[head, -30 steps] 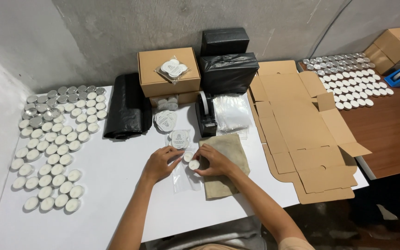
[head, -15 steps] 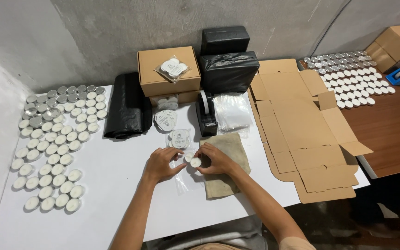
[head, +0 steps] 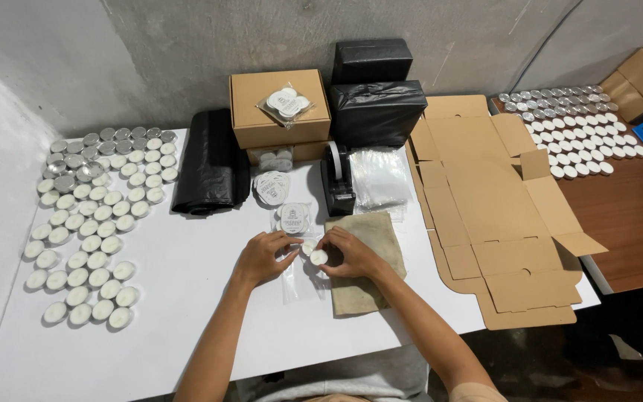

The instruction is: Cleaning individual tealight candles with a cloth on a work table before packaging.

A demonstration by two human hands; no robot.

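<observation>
Tealight candles (head: 314, 253), two small white ones, sit between both hands near the middle of the desk (head: 187, 327), a little toward its front edge. The right hand (head: 351, 254) has its fingers closed around one candle, pinching it by the rim, while the left hand (head: 266, 255) curls its fingers beside the other and presses on a clear plastic bag (head: 297, 281) that lies flat under the hands. Against the frame half a second ago, the hands have drawn slightly closer and the candles now lie side by side at the mouth of the bag; I judge this to mean the pair is being lined up for the bag, not yet inside it.

Just behind the hands lies a small packed bag with a round label (head: 293, 218), and beyond it a heap of similar labels (head: 271, 186). A tan cloth (head: 362, 257) lies under the right wrist. A black tape dispenser (head: 338, 182) stands toward the back, next to a stack of clear bags (head: 381, 179). Along the left edge, rows of loose tealights (head: 87, 231) fill the desk. Flat cardboard blanks (head: 500, 216) cover the right edge, and a closed brown box (head: 279, 110) stands at the back.
</observation>
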